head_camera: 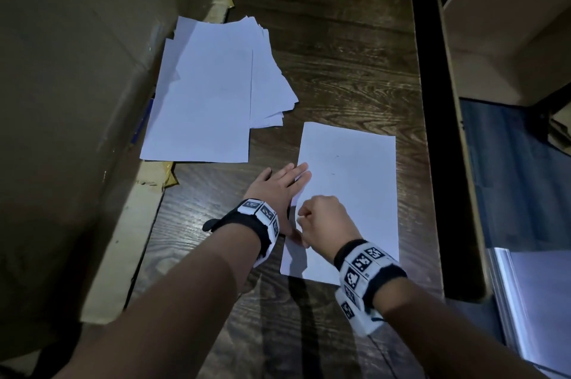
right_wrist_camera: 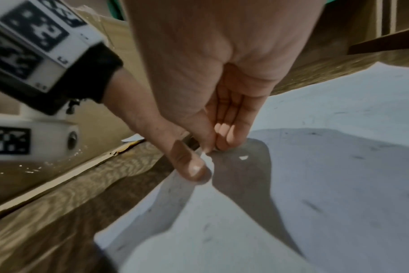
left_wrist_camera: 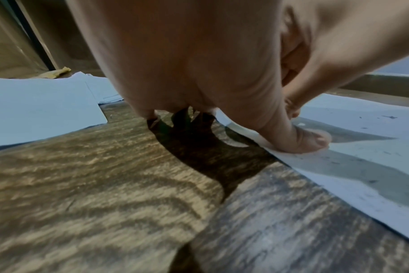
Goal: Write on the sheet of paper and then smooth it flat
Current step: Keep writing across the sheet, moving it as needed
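A white sheet of paper (head_camera: 355, 193) with a few faint marks lies on the dark wood table (head_camera: 340, 54). My left hand (head_camera: 278, 184) rests flat beside it. Its straight fingertips (head_camera: 301, 170) touch the sheet's left edge, and its thumb (left_wrist_camera: 301, 140) presses that edge down. My right hand (head_camera: 321, 221) sits curled over the same edge. Its thumb and fingertips (right_wrist_camera: 222, 134) pinch a slightly raised bit of the paper (right_wrist_camera: 207, 158), just beside the left thumb (right_wrist_camera: 189, 166). No pen shows in any view.
A loose stack of white sheets (head_camera: 210, 94) lies at the back left. It sits against a large cardboard box (head_camera: 77, 100) that walls the table's left side. The table's right edge (head_camera: 432, 162) drops beside a cabinet.
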Available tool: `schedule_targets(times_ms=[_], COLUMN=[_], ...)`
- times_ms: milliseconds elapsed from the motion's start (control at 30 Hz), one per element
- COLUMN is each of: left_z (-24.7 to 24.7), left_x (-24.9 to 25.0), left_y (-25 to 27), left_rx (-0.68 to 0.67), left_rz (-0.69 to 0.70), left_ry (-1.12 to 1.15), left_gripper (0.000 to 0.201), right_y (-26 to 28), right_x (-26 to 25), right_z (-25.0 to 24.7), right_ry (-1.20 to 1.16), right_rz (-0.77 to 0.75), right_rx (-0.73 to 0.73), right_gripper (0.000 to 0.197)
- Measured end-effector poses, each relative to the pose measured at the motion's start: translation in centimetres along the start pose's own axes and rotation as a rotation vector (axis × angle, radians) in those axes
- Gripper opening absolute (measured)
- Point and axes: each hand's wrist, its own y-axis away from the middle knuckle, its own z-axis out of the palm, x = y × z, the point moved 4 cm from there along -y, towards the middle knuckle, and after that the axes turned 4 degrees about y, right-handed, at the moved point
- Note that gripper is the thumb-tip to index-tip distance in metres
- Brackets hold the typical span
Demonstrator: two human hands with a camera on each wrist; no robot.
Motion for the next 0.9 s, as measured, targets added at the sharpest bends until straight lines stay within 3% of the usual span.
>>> schedule_targets(times_ms=[200,400,633,800,900], left_z=[0.0,0.1,-0.4,-0.7,-0.8], left_x=[-0.2,-0.1,0.2,0.7,0.9], left_y=[-0.2,-0.1,-0.1,0.1,0.2], left_rx=[-0.026,-0.007,-0.050,-0.063,-0.085], left_rz=[0.001,0.010,-0.015,-0.040,-0.043], left_ry=[0.018,0.030,0.013,0.004,0.013], left_gripper=[0.149,0.146,0.147,0.144,0.146], right_y=[-3.9,0.3,-2.7,-0.2,-1.4], right_x=[-0.1,0.6,1.1,2.0,2.6], right_z=[-2.6,-0.6,-2.1,-0.5,-1.4], right_ry=[-0.084,-0.014,-0.127,-0.103,-0.140], right_rz=[0.067,-0.011,0.079,0.070,0.096], right_rx=[0.202,0.044,0.199,0.119,0.149], right_gripper=[0.013,0.012,0.012,0.010,0.009])
